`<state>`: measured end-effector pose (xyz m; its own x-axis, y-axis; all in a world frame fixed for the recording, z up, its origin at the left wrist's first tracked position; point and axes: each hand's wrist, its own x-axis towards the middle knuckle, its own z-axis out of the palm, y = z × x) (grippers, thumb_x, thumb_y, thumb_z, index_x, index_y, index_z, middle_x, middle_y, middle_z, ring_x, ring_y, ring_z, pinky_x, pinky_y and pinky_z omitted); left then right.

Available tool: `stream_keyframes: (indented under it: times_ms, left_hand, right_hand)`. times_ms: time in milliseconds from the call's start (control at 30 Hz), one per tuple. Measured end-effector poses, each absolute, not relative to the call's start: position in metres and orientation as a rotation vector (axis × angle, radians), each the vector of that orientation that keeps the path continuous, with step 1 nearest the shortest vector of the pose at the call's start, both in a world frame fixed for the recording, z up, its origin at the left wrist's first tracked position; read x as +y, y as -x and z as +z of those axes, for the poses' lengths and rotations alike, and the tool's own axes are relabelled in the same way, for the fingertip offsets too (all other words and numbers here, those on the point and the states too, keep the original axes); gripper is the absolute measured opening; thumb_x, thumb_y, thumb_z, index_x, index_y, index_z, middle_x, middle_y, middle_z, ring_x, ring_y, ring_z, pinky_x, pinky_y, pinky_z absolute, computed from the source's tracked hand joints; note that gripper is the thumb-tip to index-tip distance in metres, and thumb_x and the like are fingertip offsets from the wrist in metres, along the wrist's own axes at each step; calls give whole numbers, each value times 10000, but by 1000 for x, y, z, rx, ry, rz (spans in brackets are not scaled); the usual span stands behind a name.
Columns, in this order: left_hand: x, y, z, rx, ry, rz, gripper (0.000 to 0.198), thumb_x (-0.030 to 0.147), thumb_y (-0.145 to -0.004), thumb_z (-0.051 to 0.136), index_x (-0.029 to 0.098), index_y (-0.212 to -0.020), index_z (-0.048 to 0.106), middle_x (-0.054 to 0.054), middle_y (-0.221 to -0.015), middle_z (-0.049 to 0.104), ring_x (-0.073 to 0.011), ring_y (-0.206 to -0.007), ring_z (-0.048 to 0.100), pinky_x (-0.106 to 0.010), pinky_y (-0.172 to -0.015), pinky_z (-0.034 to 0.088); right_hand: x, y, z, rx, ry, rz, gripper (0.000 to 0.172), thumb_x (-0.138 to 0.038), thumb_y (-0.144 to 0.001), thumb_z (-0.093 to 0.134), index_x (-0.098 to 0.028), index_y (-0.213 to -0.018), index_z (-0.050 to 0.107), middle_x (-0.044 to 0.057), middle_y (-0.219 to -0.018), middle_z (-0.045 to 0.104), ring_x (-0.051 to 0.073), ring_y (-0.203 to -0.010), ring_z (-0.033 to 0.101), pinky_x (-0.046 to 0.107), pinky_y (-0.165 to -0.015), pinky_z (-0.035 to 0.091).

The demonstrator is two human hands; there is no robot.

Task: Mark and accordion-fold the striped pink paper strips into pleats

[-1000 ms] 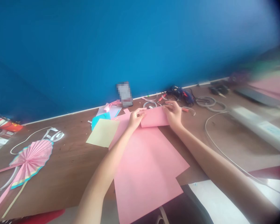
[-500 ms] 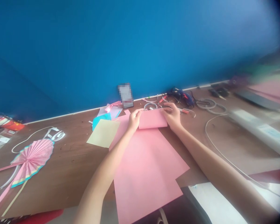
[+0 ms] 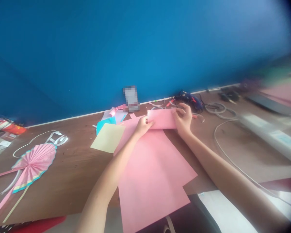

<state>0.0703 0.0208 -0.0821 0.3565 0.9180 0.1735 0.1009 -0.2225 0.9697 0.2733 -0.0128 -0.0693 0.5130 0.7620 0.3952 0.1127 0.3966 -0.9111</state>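
A folded pink paper (image 3: 162,119) is held up between both hands, above larger pink sheets (image 3: 152,174) lying on the table. My left hand (image 3: 143,125) is closed on its left end, thumb in front. My right hand (image 3: 183,118) pinches the right end near the upper corner, with the index finger bent above. Left of the sheets lie a pale yellow square paper (image 3: 108,137) and a blue paper (image 3: 104,124). Some fingers are hidden behind the folded paper.
A pleated pink paper fan (image 3: 36,165) lies at the left beside white ribbon (image 3: 59,139). A phone-like object (image 3: 131,98), pixelated, leans on the blue wall. A glue gun (image 3: 190,100) and cables are at the back. A white power strip (image 3: 273,137) stands at the right.
Both hands have raised the folded paper slightly and shifted it right. Its face has tilted more toward me, and my left thumb now lies across its lower left corner.
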Motion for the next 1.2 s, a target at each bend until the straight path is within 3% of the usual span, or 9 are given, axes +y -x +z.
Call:
stream_keyframes:
  times_ms: [133, 333, 500, 667, 867, 1000, 1200]
  left_hand:
    - [25, -69, -86, 1067, -1648, 1058, 349, 434, -747, 709, 115, -886, 675, -79, -856, 713, -205, -804, 659, -301, -737, 498]
    - [26, -68, -85, 1081, -1577, 1233, 346, 427, -780, 681, 129, -956, 670, -82, -932, 719, -225, -938, 666, -304, -796, 505]
    - [21, -69, -82, 920, -1553, 980, 416, 480, -760, 698, 142, -985, 607, -55, -818, 708, -175, -627, 677, -235, -501, 463]
    - [26, -70, -88, 910, -1566, 985, 396, 513, -774, 677, 140, -855, 569, -31, -616, 668, -177, -566, 671, -241, -502, 485]
    - [30, -70, -93, 961, -1605, 1081, 389, 513, -783, 670, 150, -804, 532, -33, -632, 674, -167, -545, 653, -262, -528, 498]
    - [25, -73, -87, 894, -1571, 1039, 405, 493, -774, 691, 133, -907, 561, -70, -740, 707, -163, -602, 673, -267, -566, 523]
    - [23, -75, -84, 899, -1483, 989, 436, 494, -737, 725, 126, -908, 565, -88, -763, 713, -154, -588, 670, -263, -552, 527]
  right_hand:
    - [-13, -273, -70, -967, 1074, 623, 578, -410, -719, 702, -262, -1217, 450, 62, -1040, 675, 177, -834, 655, 346, -765, 539]
    - [-16, -271, -73, -1119, 1114, 793, 449, -432, -718, 696, -233, -1099, 566, 1, -737, 672, 171, -619, 604, 306, -577, 518]
    - [-16, -273, -75, -1037, 1143, 697, 453, -477, -740, 674, -232, -1099, 548, -8, -717, 664, 139, -517, 544, 273, -471, 488]
    - [-15, -273, -74, -1012, 1134, 706, 464, -501, -739, 668, -233, -1098, 546, 3, -747, 676, 146, -539, 570, 274, -480, 498]
    - [-11, -273, -76, -1060, 1111, 790, 433, -504, -704, 702, -205, -1002, 608, 4, -750, 675, 130, -525, 556, 253, -473, 465]
    - [-13, -273, -77, -1056, 1108, 729, 452, -515, -716, 698, -201, -1024, 595, 1, -707, 664, 137, -511, 554, 265, -473, 463]
    - [-14, -272, -71, -984, 1074, 744, 478, -531, -703, 711, -220, -1040, 575, 14, -795, 684, 163, -623, 618, 285, -543, 507]
